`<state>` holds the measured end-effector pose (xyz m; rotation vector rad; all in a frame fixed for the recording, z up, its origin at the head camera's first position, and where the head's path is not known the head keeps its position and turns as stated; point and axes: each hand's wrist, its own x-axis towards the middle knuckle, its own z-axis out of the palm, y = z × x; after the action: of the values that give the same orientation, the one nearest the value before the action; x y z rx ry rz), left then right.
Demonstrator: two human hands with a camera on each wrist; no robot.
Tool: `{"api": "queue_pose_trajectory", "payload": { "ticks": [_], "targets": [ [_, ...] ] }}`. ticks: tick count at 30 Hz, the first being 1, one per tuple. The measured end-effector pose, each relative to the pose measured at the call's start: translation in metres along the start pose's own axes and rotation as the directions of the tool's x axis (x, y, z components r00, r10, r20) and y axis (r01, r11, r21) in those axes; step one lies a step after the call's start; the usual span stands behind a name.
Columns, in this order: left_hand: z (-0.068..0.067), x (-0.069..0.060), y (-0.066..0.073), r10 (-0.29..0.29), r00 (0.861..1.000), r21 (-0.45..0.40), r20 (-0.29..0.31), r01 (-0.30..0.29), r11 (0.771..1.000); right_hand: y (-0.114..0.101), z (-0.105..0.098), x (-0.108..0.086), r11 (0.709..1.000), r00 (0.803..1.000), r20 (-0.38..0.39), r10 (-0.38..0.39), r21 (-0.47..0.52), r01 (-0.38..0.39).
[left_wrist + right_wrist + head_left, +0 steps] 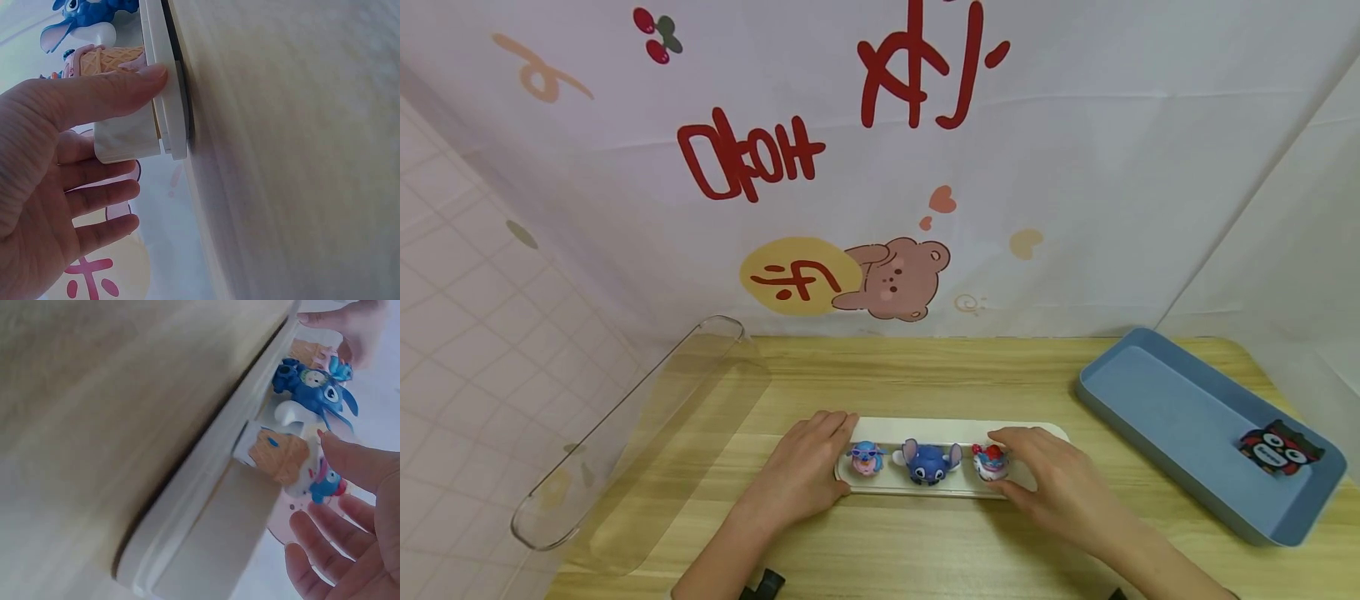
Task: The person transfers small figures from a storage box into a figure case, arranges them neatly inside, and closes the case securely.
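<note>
A long white stand (925, 429) carries three small figurines. At its left end is a blue and pink one (867, 460) with a waffle cone (109, 60), in the middle a blue big-eared one (928, 464), at the right a red-topped one (991, 463). My left hand (801, 471) grips the stand's left end, thumb on the front edge (169, 106), fingers behind. Around the right figurine (281, 456) my right hand (1067, 483) is spread, thumb in front and fingers behind; whether it touches the figurine I cannot tell.
On the left of the wooden table (917, 550) lies a long clear cover (662, 450). A blue tray (1180, 417) stands at the right, with a red and black owl piece (1277, 447) at its near end. Behind the table hangs a printed white cloth (1075, 167).
</note>
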<state>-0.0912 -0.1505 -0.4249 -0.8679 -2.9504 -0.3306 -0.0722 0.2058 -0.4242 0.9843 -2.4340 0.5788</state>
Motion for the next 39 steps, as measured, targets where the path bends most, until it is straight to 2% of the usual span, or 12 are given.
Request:
{"api": "queue_pose_trajectory", "payload": {
  "ticks": [11, 21, 31, 39],
  "targets": [
    [0.0, 0.0, 0.0, 0.003, 1.0, 0.002, -0.005, -0.003, 1.0, 0.003, -0.029, 0.001, 0.999, 0.996, -0.086, 0.03, -0.015, -0.031],
    [0.001, 0.0, 0.0, 0.005, 1.0, 0.0, -0.012, -0.005, 1.0, 0.01, -0.057, -0.006, 0.99, 0.987, -0.114, 0.113, -0.07, -0.121],
    [0.001, 0.0, 0.0, 0.005, 1.0, 0.0, -0.008, -0.005, 1.0, 0.03, -0.077, -0.02, 0.988, 0.971, -0.197, 0.134, -0.055, -0.148],
    [0.001, 0.0, 0.0, 0.005, 1.0, 0.012, -0.012, -0.005, 1.0, 0.047, -0.092, -0.039, 0.968, 0.955, -0.234, 0.185, -0.125, -0.218]
  ]
}}
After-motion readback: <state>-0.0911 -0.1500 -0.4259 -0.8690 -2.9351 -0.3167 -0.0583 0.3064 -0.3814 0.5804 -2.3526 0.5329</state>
